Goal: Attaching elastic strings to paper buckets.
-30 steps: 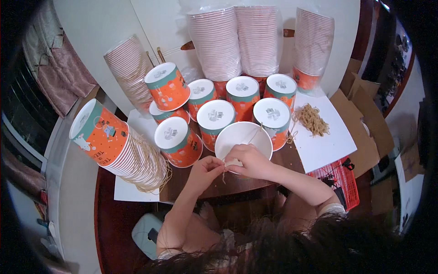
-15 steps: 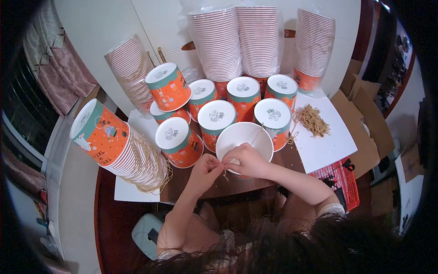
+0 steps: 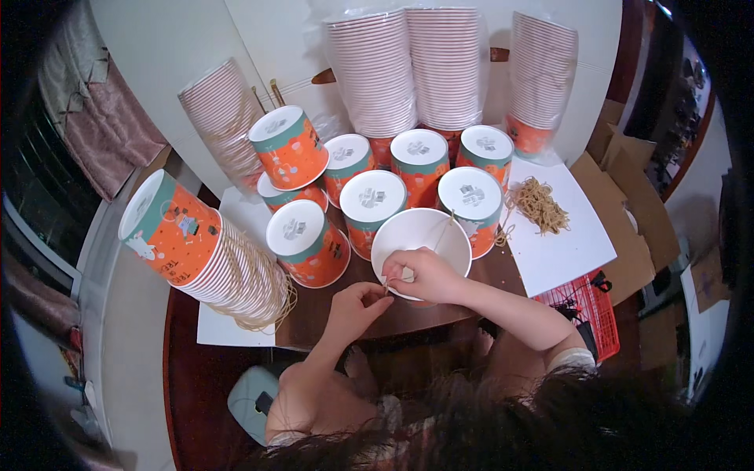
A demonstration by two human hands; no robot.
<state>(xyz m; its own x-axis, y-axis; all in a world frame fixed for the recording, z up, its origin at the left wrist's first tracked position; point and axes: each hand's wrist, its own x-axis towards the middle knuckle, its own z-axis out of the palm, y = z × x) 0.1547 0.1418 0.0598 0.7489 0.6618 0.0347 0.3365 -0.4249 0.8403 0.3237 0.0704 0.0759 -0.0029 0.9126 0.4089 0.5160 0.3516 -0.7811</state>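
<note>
An orange paper bucket (image 3: 378, 250) stands upright at the table's front edge, its white inside facing up. Thin tan string (image 3: 444, 233) runs down the inner wall at its far right. My right hand (image 3: 428, 276) reaches over the near rim, thumb and forefinger pinched on string just inside the bucket. Close by, outside that rim, my left hand (image 3: 352, 312) is pinched too, with a bit of string at its fingertips. The fingertips of both hands almost meet; the string between them is too fine to follow.
Several upturned orange-and-green buckets (image 3: 373, 192) crowd behind. A tilted stack of buckets (image 3: 184, 228) with strings hanging from it leans at the left. Plastic-wrapped stacks (image 3: 369, 74) stand at the back. A heap of string (image 3: 539, 206) lies on white board (image 3: 561, 259), beside a red basket (image 3: 603, 318).
My left hand has shifted slightly down and away from the right. The right hand's fingers have lifted a little and opened a small gap between thumb and forefinger. The bucket stays put.
</note>
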